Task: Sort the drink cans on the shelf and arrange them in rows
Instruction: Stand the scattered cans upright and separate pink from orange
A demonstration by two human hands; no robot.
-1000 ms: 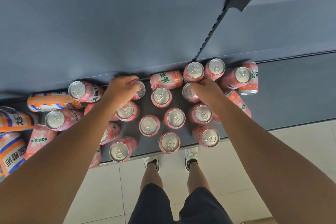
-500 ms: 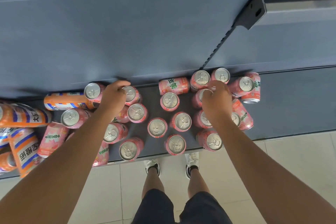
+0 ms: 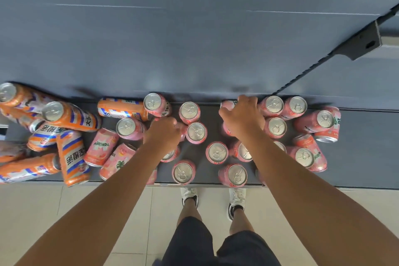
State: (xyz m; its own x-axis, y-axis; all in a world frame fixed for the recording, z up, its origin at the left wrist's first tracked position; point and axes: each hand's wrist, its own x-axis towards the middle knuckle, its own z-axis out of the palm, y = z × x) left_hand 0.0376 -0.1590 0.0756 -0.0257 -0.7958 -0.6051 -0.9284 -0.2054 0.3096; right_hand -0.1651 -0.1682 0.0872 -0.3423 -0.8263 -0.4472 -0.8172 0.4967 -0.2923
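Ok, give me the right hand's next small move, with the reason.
Probably tip the lying can upright where it is. The right hand curls round it at the back of the shelf, on its side, while the cans beside it stand upright.

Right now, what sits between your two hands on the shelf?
Head view: two upright pink cans beside the left hand, then bare shelf up to the right hand.

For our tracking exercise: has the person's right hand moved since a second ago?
Yes: the right hand shifted left and backward, judged against the upright pink metal can at the back.
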